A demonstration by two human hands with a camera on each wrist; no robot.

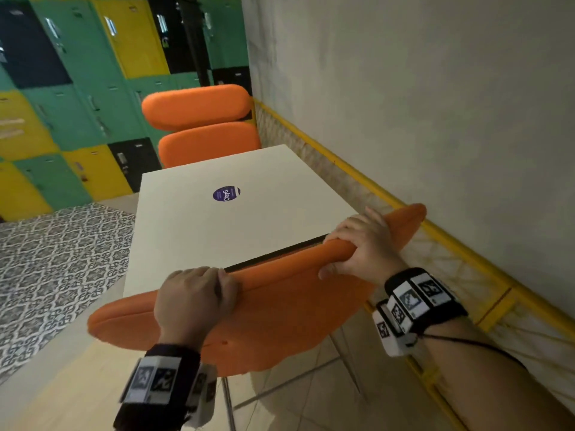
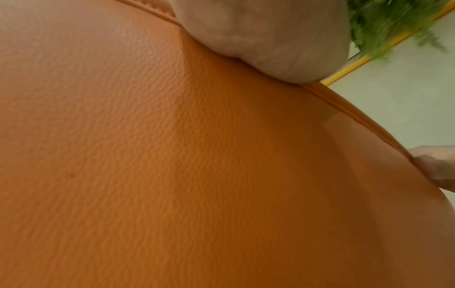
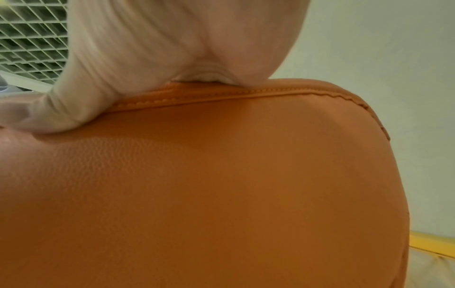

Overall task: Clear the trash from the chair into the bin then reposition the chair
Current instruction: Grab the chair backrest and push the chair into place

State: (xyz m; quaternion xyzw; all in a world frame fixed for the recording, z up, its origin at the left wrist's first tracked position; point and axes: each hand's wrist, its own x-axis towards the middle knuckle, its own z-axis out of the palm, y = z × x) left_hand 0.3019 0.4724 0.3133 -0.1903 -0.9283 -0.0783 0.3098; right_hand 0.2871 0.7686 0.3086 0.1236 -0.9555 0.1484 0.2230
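Note:
An orange padded chair point(image 1: 280, 309) stands at the near edge of a white table point(image 1: 193, 225), its backrest toward me. My left hand point(image 1: 196, 293) grips the top of the backrest at its left half, fingers curled over the rim. My right hand point(image 1: 361, 244) grips the top edge further right, near the wall. Both wrist views are filled with the orange leather backrest point(image 2: 197, 165) point(image 3: 197, 185), with the palm of my left hand point(image 2: 265, 39) and the palm of my right hand point(image 3: 160, 48) pressed on the seam. No trash or bin is in view.
A second orange chair point(image 1: 202, 126) stands at the table's far side. A wall with a yellow rail point(image 1: 373, 185) runs close on the right. Coloured lockers point(image 1: 77, 88) line the back left. Patterned floor tiles point(image 1: 56, 262) lie to the left.

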